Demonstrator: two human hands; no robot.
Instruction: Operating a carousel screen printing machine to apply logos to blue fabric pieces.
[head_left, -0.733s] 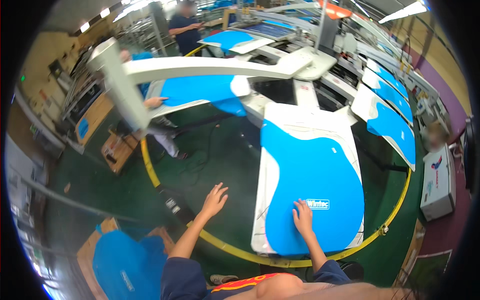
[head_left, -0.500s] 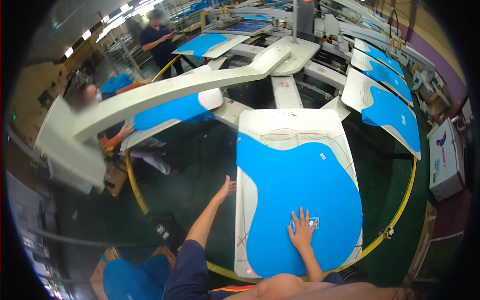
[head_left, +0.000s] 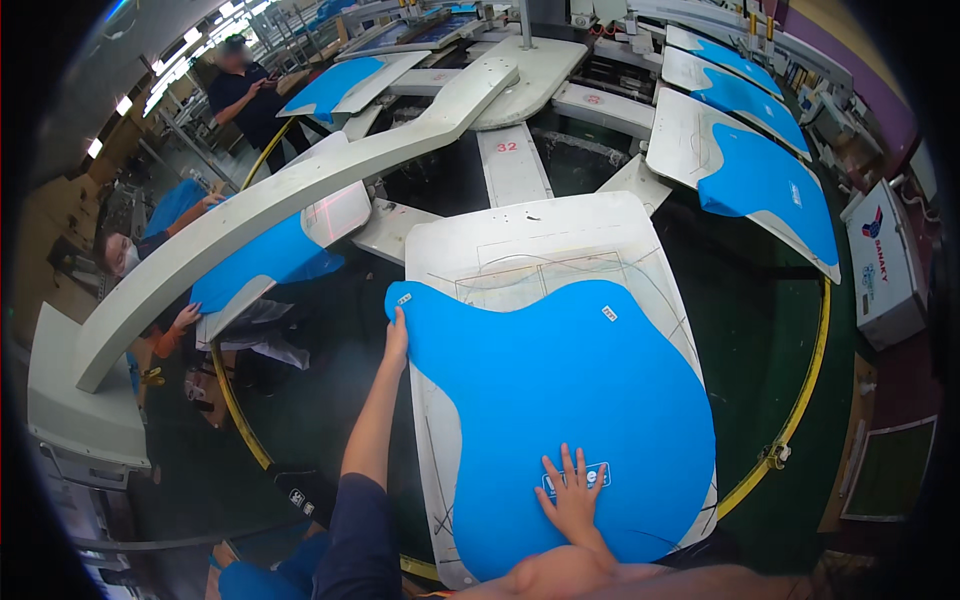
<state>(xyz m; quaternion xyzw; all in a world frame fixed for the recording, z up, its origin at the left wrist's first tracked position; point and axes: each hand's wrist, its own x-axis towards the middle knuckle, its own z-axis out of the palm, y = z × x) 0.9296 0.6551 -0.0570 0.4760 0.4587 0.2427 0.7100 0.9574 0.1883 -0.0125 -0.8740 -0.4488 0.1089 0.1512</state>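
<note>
A bright blue cut fabric piece (head_left: 590,390) with curved edges lies over the white platen (head_left: 540,222) in front of me. At its upper left corner my left hand (head_left: 396,340) is closed on the fabric's edge beside a small white label; most of its fingers are hidden. Lower down, my right hand (head_left: 574,502) rests flat on the cloth with fingers spread, partly covering a white printed mark.
Other white platens with blue pieces stand left (head_left: 268,250) and right (head_left: 770,190). A pale curved arm (head_left: 300,195) crosses the upper left. A yellow ring rail (head_left: 800,400) runs around the machine. One co-worker handles a left platen; another person stands farther back.
My left hand has moved up from beside the platen to the fabric's upper left corner and taken hold there. That corner now shows a label. My right hand stays flat on the cloth.
</note>
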